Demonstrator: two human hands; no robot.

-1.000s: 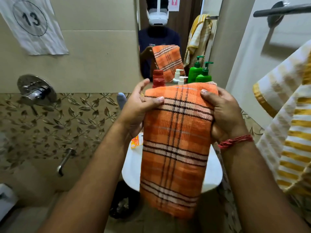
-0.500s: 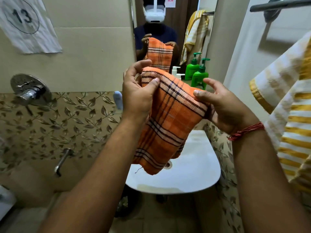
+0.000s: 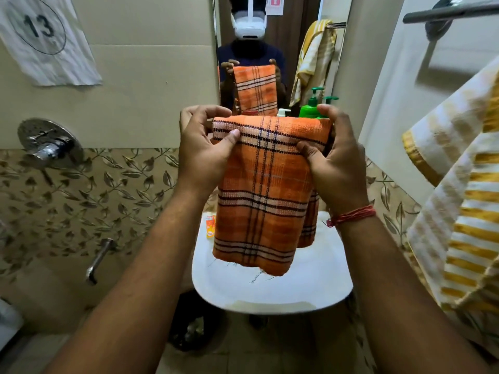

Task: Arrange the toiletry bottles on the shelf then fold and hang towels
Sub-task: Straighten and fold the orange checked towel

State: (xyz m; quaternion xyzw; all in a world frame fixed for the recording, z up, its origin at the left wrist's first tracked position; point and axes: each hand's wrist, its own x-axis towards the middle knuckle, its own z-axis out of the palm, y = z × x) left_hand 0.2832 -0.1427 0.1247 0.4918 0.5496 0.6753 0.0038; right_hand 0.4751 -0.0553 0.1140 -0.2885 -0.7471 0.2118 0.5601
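Left hand (image 3: 202, 149) and right hand (image 3: 333, 160) pinch the folded towel (image 3: 263, 195) at its top corners, thumbs in front, fingers curled behind; it hangs below them over the sink (image 3: 318, 290).

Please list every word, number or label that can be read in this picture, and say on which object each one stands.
"13", inside a hand-drawn circle, on the crumpled white paper sheet stuck to the beige wall.
Print on the small orange packet on the white sink: too small to read.
Pink-and-white sign seen in the mirror: too blurred to read.

left grip (image 3: 205, 147), right grip (image 3: 333, 157), both pinching
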